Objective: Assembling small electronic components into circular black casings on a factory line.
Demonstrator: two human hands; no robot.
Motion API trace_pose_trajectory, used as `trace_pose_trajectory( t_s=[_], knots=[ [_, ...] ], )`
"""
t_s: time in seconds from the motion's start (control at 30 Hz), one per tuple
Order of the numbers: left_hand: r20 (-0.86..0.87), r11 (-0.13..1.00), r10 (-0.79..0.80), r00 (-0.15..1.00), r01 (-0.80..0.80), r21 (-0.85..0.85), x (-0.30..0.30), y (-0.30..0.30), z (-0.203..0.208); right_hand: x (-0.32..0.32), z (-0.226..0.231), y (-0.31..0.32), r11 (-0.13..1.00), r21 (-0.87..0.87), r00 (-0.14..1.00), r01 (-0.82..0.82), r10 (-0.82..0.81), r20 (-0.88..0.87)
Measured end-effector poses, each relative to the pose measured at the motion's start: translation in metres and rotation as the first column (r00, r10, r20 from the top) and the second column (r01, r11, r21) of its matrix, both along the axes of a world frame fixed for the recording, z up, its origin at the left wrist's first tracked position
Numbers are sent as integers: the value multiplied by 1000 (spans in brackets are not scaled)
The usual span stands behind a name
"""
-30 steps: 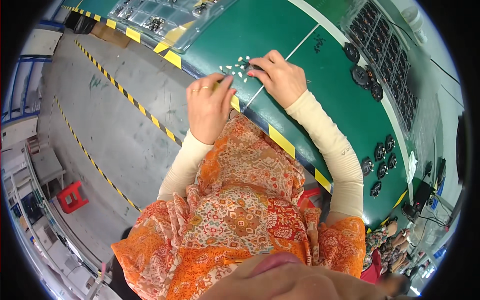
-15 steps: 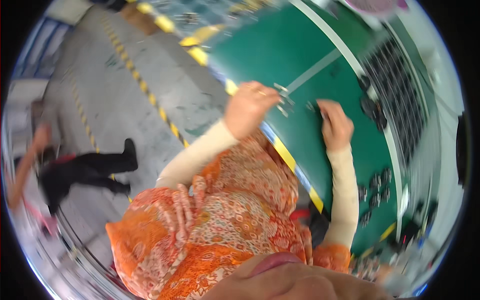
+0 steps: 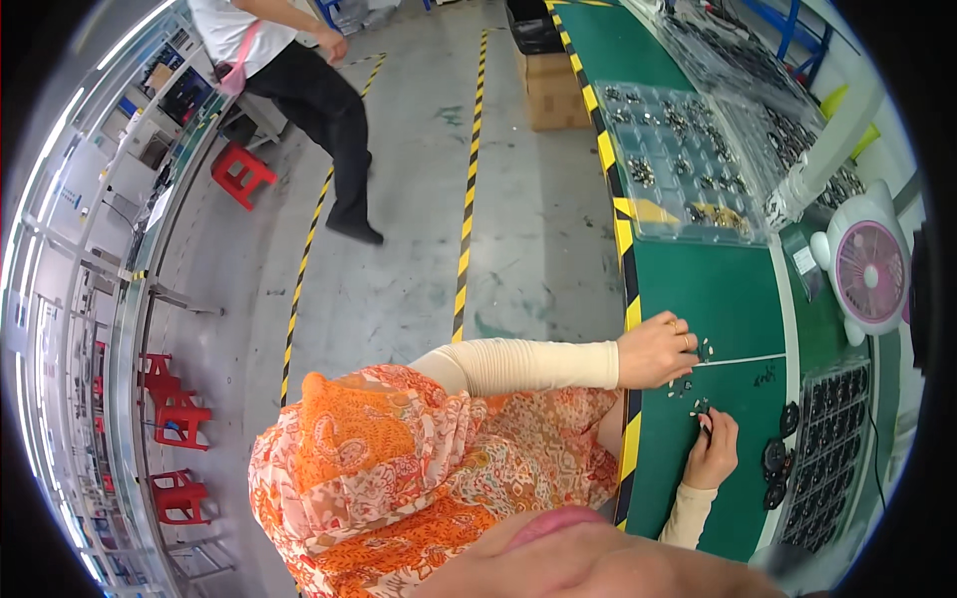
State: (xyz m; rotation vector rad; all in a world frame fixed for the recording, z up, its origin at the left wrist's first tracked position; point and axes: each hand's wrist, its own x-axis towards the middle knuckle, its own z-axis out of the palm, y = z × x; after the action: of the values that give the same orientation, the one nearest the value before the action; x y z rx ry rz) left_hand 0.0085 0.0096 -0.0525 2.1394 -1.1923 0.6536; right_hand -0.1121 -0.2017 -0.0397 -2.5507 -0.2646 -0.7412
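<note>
Small pale and dark parts (image 3: 679,388) lie loosely scattered on the green table mat (image 3: 658,448) between my two hands. My left hand (image 3: 656,351), with a ring on one finger, is closed at the fingertips beside several of these bits; whatever it pinches is too small to make out. Nearer to me, my right hand (image 3: 712,450) is closed, thumb against fingers, on a small dark piece (image 3: 705,419) whose kind I cannot tell. Pale sleeves cover both forearms.
Beyond my left hand stands a clear compartment tray (image 3: 678,164) of small parts. A pink-and-white fan (image 3: 865,261) is at the right. Round black parts (image 3: 776,458) lie beside a black gridded tray (image 3: 825,453). A person (image 3: 319,110) and red stools (image 3: 179,419) are across the aisle.
My view has swung, so the table now runs down the right side and more of the compartment tray shows. Both hands stay close to the small parts. The other person appears farther up.
</note>
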Motion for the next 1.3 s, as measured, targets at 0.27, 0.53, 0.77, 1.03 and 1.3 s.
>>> trace_pose_trajectory(
  t_s=[0.27,0.53,0.77,1.03,1.3],
  knots=[
    [-4,999,-46,999,46,-7,1,0,-4,2,-3,0,1000,-4,999,11,-11,37],
    [-3,998,-60,998,60,-22,0,-1,-5,0,-3,1,994,106,999,32,-31,-10],
    [22,998,-47,999,48,-47,2,0,-2,-4,1,-1,998,49,998,25,-22,-54],
    [-68,995,-76,995,80,60,10,-15,5,-2,6,3,996,-60,996,62,-66,-57],
    [-40,992,-119,992,121,36,13,-14,0,-3,7,7,995,-59,996,82,-85,-41]
  ],
)
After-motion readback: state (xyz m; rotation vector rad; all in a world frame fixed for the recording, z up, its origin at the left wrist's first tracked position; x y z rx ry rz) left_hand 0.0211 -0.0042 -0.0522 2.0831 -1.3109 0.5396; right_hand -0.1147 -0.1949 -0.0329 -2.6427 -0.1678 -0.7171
